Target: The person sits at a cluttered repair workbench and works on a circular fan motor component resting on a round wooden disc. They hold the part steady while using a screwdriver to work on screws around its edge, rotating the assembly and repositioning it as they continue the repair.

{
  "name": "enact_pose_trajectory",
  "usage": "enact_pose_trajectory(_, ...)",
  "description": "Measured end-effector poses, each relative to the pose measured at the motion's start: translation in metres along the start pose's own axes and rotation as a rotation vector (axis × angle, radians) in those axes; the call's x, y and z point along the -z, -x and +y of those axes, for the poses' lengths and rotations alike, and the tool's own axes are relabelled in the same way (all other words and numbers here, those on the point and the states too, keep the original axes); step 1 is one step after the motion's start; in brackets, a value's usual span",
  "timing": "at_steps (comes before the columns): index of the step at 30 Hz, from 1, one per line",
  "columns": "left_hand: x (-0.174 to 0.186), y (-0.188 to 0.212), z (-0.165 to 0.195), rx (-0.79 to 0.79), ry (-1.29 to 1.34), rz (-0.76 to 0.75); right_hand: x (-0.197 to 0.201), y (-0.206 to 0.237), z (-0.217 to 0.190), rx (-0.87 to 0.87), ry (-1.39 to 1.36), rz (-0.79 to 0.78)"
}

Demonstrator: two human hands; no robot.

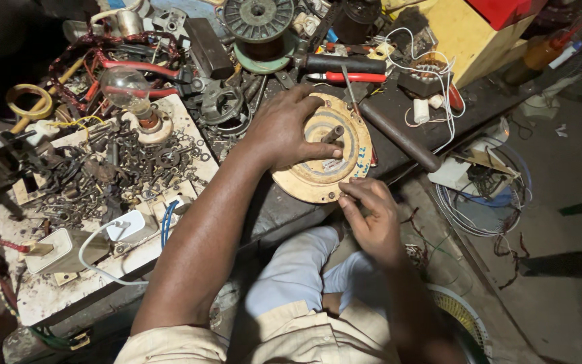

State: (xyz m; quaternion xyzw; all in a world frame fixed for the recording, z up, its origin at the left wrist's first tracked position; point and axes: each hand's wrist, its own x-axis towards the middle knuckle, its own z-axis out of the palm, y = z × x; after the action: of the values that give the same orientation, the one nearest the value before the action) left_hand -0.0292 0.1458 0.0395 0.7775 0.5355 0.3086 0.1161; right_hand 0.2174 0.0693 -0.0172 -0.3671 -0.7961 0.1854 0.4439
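On a cluttered dark desk (284, 209), the left hand (284, 128) presses flat, fingers spread, on a round brass-coloured motor plate (318, 176) at the desk's near edge. The right hand (370, 219) pinches the plate's lower rim. A yellow box (466, 34) sits beyond.

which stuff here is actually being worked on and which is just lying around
In hand:
- round brass-coloured motor plate with centre shaft
- left hand pressing on the plate
- right hand, fingers at the plate's rim

Lying about:
- light bulb
- heap of small metal parts
- red-handled tool
- wire spool
- white charger
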Motion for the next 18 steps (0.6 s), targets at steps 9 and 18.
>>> enact_pose_trajectory(9,0.0031,0.0006,0.0010,0.008,0.003,-0.006,-0.0051,-0.0009,0.0035,-0.012,0.018,0.033)
enact_pose_trajectory(18,0.0041,0.0011,0.0012,0.004,0.012,-0.011,-0.0002,0.0000,0.0017,0.001,0.019,-0.011)
